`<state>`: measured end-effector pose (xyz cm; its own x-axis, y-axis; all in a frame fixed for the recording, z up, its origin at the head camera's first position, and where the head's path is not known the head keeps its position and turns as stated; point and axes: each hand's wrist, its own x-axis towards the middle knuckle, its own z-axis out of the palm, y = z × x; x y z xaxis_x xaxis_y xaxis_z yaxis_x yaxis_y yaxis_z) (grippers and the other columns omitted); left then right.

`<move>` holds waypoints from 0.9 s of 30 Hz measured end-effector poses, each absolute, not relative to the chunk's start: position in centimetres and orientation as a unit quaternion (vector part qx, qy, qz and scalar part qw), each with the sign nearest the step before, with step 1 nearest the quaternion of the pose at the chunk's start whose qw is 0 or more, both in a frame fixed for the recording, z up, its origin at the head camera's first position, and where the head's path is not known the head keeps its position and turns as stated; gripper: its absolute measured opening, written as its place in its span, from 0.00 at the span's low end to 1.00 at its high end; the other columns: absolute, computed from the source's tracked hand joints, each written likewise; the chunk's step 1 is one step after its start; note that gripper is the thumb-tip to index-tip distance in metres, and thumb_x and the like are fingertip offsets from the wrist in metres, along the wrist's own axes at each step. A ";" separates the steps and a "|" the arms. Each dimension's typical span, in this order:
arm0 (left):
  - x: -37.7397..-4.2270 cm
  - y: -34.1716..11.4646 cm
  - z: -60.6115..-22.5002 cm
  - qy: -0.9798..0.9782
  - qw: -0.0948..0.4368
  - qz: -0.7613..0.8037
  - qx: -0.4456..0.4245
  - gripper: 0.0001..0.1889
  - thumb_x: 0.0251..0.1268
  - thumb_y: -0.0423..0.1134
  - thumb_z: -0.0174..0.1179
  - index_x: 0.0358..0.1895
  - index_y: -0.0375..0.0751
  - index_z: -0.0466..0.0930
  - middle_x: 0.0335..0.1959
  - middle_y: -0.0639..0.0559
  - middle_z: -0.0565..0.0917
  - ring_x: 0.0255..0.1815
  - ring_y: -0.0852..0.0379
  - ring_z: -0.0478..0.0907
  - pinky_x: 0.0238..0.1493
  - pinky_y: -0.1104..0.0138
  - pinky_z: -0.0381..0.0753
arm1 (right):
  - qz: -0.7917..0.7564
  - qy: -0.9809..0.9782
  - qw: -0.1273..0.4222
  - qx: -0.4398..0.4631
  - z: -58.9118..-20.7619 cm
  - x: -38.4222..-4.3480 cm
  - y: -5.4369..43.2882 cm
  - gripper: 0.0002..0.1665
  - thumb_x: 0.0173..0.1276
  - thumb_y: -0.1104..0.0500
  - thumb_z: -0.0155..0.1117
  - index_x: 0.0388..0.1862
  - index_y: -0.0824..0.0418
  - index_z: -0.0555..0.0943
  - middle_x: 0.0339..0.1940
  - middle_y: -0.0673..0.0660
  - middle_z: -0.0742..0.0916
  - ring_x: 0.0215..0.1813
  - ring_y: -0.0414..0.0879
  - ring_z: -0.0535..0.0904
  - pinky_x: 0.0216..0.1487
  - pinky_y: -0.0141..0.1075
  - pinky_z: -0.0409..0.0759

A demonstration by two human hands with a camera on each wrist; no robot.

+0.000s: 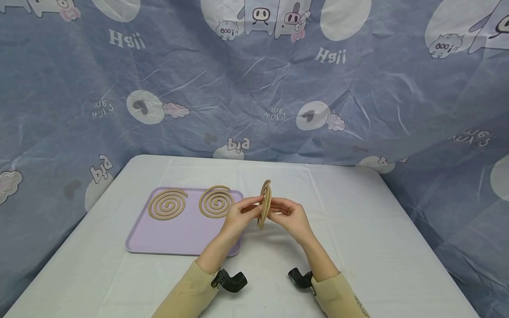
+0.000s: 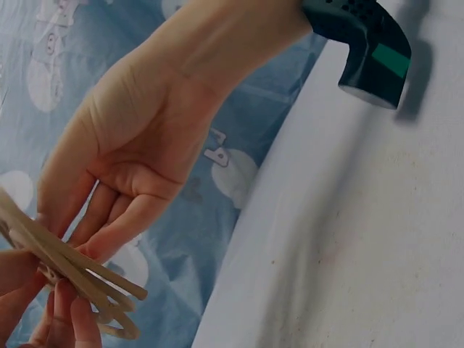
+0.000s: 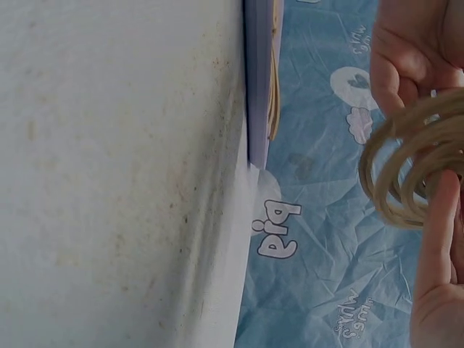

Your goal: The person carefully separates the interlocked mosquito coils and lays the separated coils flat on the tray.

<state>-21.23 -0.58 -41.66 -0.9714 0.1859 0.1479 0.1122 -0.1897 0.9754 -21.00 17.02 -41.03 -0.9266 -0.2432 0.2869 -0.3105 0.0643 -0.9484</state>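
Beige sleeves (image 1: pixel 184 291) seen nearest, at 6 o'clock. Next, tan spiral coil (image 1: pixel 267 199) held on edge above tabletop (image 1: pixel 358 251): pinched by fingers of left hand (image 1: pixel 238 214) at its 9 o'clock side and of right hand (image 1: pixel 292 216) at 3 o'clock. Lilac tray (image 1: pixel 175 236) set at spiral coil's 9 o'clock; two flat coils (image 1: pixel 167 205) laid on it, at 10 and 2 o'clock. Patterned blue cloth (image 1: pixel 234 75) hung at 12 o'clock.
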 end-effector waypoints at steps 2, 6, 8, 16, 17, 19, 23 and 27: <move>-21.1 -0.4 -41.6 0.635 0.021 0.763 0.119 0.17 0.61 0.32 0.61 0.54 0.32 0.78 0.43 0.43 0.82 0.39 0.59 0.80 0.46 0.64 0.81 | 0.657 -0.730 0.031 0.184 -40.9 -21.0 17.0 0.22 0.58 0.65 0.70 0.52 0.70 0.79 0.45 0.60 0.85 0.44 0.47 0.82 0.45 0.38 0.82; -21.0 -0.2 -41.5 0.630 0.029 0.768 0.113 0.17 0.62 0.31 0.60 0.54 0.32 0.78 0.44 0.42 0.83 0.40 0.59 0.81 0.48 0.64 0.80 | 0.665 -0.723 0.030 0.186 -40.8 -21.0 17.4 0.22 0.57 0.67 0.69 0.51 0.71 0.79 0.41 0.55 0.86 0.41 0.46 0.82 0.43 0.36 0.82; -21.0 -0.1 -41.5 0.630 0.035 0.768 0.111 0.17 0.62 0.30 0.59 0.54 0.31 0.77 0.46 0.42 0.82 0.40 0.60 0.81 0.48 0.65 0.80 | 0.670 -0.717 0.025 0.190 -40.8 -21.0 17.5 0.22 0.57 0.68 0.69 0.51 0.73 0.78 0.39 0.53 0.86 0.40 0.46 0.82 0.43 0.36 0.82; -21.2 -0.2 -41.4 0.671 0.006 0.731 0.126 0.17 0.61 0.29 0.60 0.54 0.30 0.77 0.48 0.38 0.80 0.42 0.58 0.77 0.43 0.70 0.78 | 0.686 -0.703 0.037 0.185 -41.1 -21.1 17.2 0.23 0.56 0.71 0.68 0.50 0.78 0.76 0.38 0.53 0.87 0.39 0.44 0.84 0.42 0.37 0.83; -21.2 -0.2 -41.4 0.677 -0.002 0.725 0.126 0.17 0.61 0.29 0.61 0.54 0.31 0.78 0.49 0.39 0.80 0.42 0.58 0.77 0.42 0.71 0.78 | 0.685 -0.704 0.041 0.183 -41.1 -21.1 17.1 0.22 0.56 0.71 0.68 0.50 0.78 0.77 0.39 0.55 0.87 0.39 0.44 0.84 0.42 0.37 0.83; -21.2 -0.3 -41.5 0.684 -0.019 0.718 0.128 0.16 0.60 0.30 0.62 0.52 0.32 0.79 0.49 0.41 0.80 0.42 0.58 0.77 0.42 0.73 0.78 | 0.680 -0.708 0.053 0.182 -41.2 -21.0 16.9 0.21 0.55 0.71 0.68 0.49 0.77 0.77 0.40 0.59 0.87 0.39 0.44 0.84 0.43 0.38 0.83; -21.1 -0.3 -41.6 0.688 -0.047 0.710 0.139 0.16 0.58 0.30 0.64 0.51 0.32 0.80 0.47 0.41 0.81 0.40 0.57 0.78 0.41 0.73 0.79 | 0.667 -0.720 0.073 0.177 -41.1 -21.0 16.7 0.19 0.55 0.72 0.69 0.47 0.76 0.79 0.40 0.65 0.86 0.39 0.44 0.85 0.43 0.38 0.82; -20.6 -0.6 -40.8 0.687 -0.052 0.708 0.155 0.17 0.57 0.27 0.63 0.51 0.28 0.78 0.45 0.36 0.81 0.40 0.51 0.79 0.39 0.74 0.78 | 0.658 -0.729 0.083 0.170 -41.0 -20.9 16.6 0.18 0.55 0.72 0.69 0.46 0.77 0.79 0.39 0.68 0.85 0.38 0.44 0.85 0.41 0.36 0.83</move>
<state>-20.60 -0.56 -40.85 -0.9466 0.1392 0.2907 0.2862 -0.0518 0.9568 -20.87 16.63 -41.02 -0.9280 -0.1387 0.3459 -0.3582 0.0765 -0.9305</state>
